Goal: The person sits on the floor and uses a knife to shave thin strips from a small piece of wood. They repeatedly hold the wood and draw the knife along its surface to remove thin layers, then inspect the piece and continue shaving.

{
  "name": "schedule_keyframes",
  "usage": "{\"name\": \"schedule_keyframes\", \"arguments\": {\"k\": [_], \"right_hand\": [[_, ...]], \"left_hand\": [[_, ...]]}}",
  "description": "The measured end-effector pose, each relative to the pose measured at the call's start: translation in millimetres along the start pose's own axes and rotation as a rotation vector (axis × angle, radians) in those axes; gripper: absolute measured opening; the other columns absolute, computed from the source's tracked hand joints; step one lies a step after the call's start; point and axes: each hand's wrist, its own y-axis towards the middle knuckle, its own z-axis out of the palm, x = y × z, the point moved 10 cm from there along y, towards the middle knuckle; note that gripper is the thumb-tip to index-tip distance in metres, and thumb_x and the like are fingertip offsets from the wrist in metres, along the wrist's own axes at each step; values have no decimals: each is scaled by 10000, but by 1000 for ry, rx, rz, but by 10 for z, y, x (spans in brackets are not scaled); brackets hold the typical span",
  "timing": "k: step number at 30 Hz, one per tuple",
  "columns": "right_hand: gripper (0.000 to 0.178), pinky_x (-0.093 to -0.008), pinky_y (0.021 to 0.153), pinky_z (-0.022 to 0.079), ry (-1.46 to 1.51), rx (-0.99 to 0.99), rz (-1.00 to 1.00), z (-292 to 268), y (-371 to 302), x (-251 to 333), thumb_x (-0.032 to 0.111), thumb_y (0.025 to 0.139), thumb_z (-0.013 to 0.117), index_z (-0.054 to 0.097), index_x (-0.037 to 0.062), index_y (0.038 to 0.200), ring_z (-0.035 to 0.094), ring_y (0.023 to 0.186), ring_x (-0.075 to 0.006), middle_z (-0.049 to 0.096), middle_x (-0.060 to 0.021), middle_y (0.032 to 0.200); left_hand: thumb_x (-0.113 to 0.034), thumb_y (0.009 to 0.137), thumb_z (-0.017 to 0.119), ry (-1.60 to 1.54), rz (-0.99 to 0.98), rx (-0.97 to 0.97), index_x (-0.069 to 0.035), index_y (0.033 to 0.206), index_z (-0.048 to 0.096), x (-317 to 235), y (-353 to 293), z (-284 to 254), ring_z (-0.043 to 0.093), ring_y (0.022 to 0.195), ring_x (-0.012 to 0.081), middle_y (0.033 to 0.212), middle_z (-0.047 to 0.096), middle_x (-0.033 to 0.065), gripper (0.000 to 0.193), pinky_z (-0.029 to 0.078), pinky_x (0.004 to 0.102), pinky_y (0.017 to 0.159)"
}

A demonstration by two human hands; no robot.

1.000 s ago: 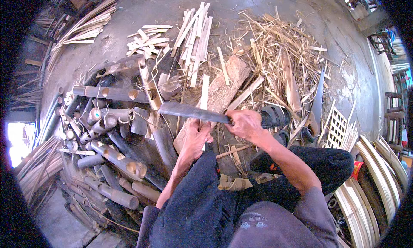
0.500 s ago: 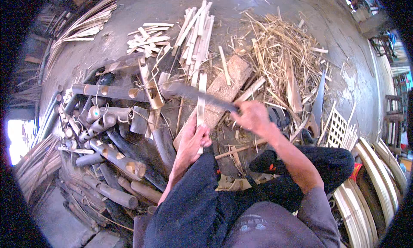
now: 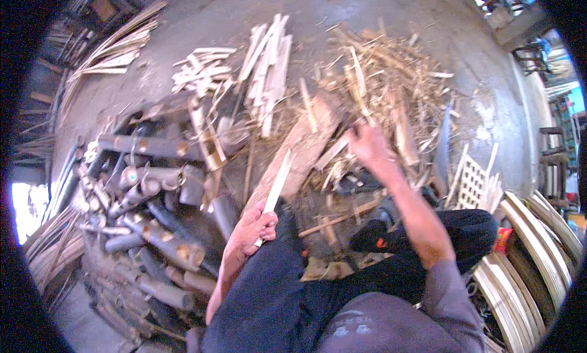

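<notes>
My left hand [image 3: 255, 229] is closed around a pale bamboo strip [image 3: 279, 180]. It rests by my bent knee, and the strip's far end points up over a long wooden board [image 3: 293, 142]. My right hand [image 3: 370, 146], closed and somewhat blurred, is past the board's right edge, near the heap of shavings [image 3: 391, 78]. It grips a dark-bladed knife [image 3: 345, 123], whose blade is foreshortened and smeared by motion. Another short strip [image 3: 309, 105] lies across the board's far end.
Stacked bamboo tubes [image 3: 162, 230] crowd the left side. Split strips [image 3: 267, 71] lie in a pile beyond the board. At the right are a saw [image 3: 443, 139], a woven lattice piece [image 3: 472, 183] and curved bamboo slats [image 3: 507, 295].
My left hand has drawn the bamboo strip back toward me and tilted it. My right hand has lifted the knife away from the strip, up and to the right. The whole view has shifted slightly.
</notes>
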Motion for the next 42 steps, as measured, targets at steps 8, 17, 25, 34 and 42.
{"name": "schedule_keyframes", "arguments": {"k": [8,17,25,34,42], "right_hand": [[314,-455,686,528,142,224,-194,360,-467,823,363,770,648,694,136,983,658,740,-367,668,-161,738],[308,-453,658,518,56,213,-173,483,-534,679,319,779,638,668,73,962,650,709,-377,639,-193,698],[271,-446,619,519,-206,348,-374,760,-606,861,294,681,689,677,186,929,672,719,-283,679,-98,773],[348,-457,704,514,-162,33,214,-181,280,-881,318,773,625,683,8,922,664,754,-370,665,-206,756],[245,-438,661,520,-232,225,-488,441,-604,921,237,690,714,625,123,888,668,754,-296,666,-88,767]], "left_hand": [[-176,966,503,-64,214,219,-15,1315,419,-349,437,522,574,795,152,947,581,71,394,477,302,659],[-173,980,490,-69,660,-307,-91,1276,413,-763,486,-65,439,610,82,759,441,-8,317,432,243,541],[-107,959,501,-125,280,-136,-89,1048,440,-421,232,390,378,571,75,711,386,-18,110,341,240,496],[-85,972,432,299,240,-67,-79,1337,415,-437,-553,437,369,511,43,688,398,-49,365,324,213,448],[-134,936,532,154,204,-55,-45,1113,479,-369,327,530,369,527,59,690,399,-40,206,341,228,449]]}}
